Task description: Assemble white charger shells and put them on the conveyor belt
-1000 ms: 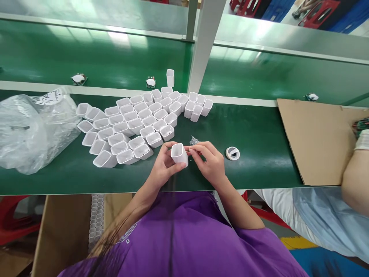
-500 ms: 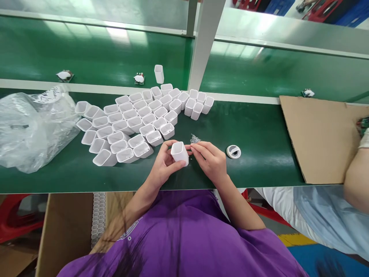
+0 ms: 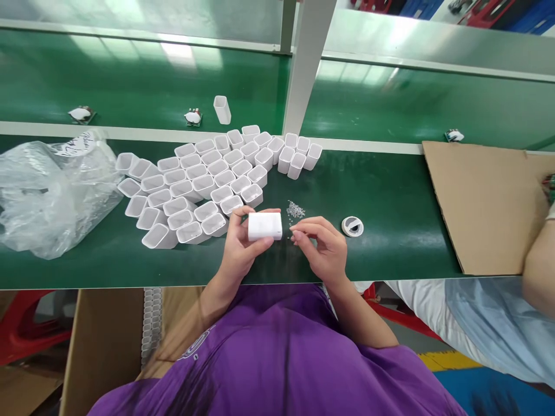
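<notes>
Along the bench, right of the clustered white cups, your left hand wraps its fingers round a tipped box near the front edge, beside some tiny bits, while your right hand pinches narrow, on what I cannot tell, near a white roll.

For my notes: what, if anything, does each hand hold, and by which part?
Left hand: a white container, by its opposite outer sides. Right hand: pinched; whether it holds anything cannot be told.
</notes>
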`<state>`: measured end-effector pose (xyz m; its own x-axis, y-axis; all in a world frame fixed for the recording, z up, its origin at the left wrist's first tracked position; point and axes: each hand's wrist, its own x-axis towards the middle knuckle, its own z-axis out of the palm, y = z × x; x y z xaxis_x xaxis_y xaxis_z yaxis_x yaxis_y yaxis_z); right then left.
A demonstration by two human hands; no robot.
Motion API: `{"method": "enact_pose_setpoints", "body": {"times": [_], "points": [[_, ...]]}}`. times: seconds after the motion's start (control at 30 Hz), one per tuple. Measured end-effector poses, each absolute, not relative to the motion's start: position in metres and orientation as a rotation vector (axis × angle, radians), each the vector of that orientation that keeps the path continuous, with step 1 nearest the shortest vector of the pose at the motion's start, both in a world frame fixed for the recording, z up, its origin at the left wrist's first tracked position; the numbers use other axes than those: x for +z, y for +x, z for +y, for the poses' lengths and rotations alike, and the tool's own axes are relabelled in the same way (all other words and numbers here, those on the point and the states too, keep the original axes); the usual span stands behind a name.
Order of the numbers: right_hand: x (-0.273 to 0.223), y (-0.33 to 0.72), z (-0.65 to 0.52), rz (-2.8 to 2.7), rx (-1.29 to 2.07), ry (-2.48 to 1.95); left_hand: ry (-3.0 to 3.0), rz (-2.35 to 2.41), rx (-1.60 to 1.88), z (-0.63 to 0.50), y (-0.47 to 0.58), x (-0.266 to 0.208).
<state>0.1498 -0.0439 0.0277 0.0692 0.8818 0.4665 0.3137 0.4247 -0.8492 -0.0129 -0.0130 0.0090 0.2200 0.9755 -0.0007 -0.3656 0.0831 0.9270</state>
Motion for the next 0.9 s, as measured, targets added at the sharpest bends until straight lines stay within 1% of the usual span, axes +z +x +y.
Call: {"method": "enact_pose_setpoints", "body": {"times": [0.13,0.37,0.67,0.9], "points": [[0.025,0.137,-0.054,-1.397,0.634,-1.141,1.046,0.799,1.176,-0.014,-0.013,0.009],[0.021,0.129,-0.045,-1.34,0.371,-1.145,1.165,0.854,1.125,-0.016,-0.01,0.004],[0.024,0.134,-0.036,-1.346,0.182,-1.07,1.017,0.831,1.062,-0.016,-0.016,-0.004],[0.029,0.128,-0.036,-1.369,0.114,-1.031,1.12,0.761,1.211,-0.015,-0.01,0.002]]}}
